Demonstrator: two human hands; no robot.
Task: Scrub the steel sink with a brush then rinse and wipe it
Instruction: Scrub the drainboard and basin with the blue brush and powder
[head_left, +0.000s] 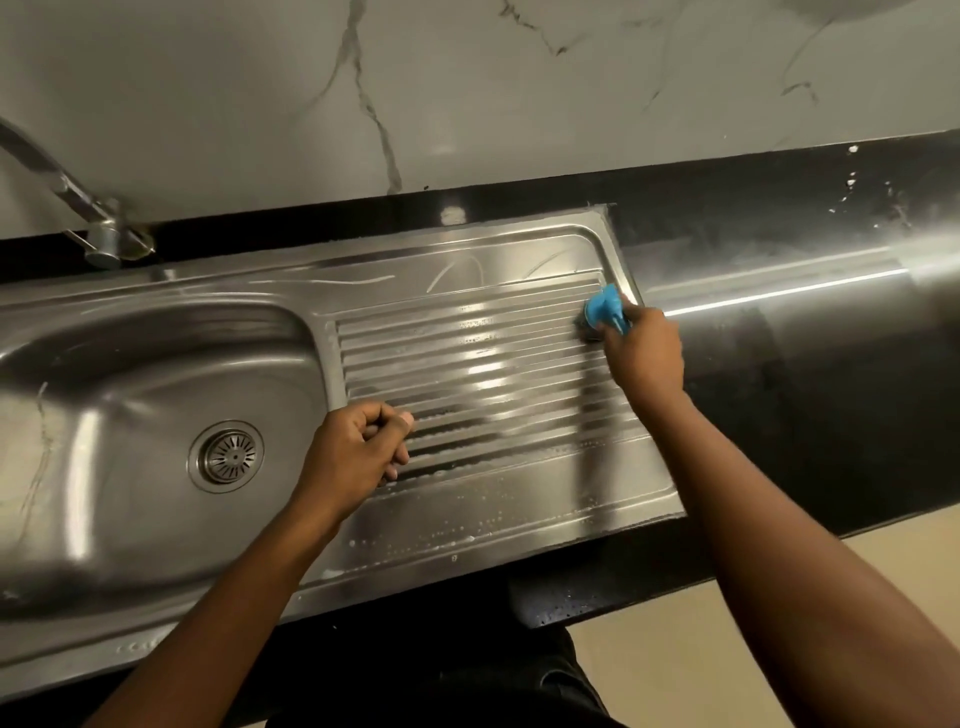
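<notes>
A kitchen: steel sink (130, 358) with ribbed drainboard (493, 364) under the fingers (385, 414), tap (104, 234) and marbled wall (519, 93) beyond them, black counter (805, 415).

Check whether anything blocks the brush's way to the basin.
Only the left hand, curled over the drainboard at its near ribs, sits between the brush and the basin; the far ribs look free.

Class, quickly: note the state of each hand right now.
Left hand: closed, fingers curled, holding nothing.
Right hand: grips the blue brush.
</notes>
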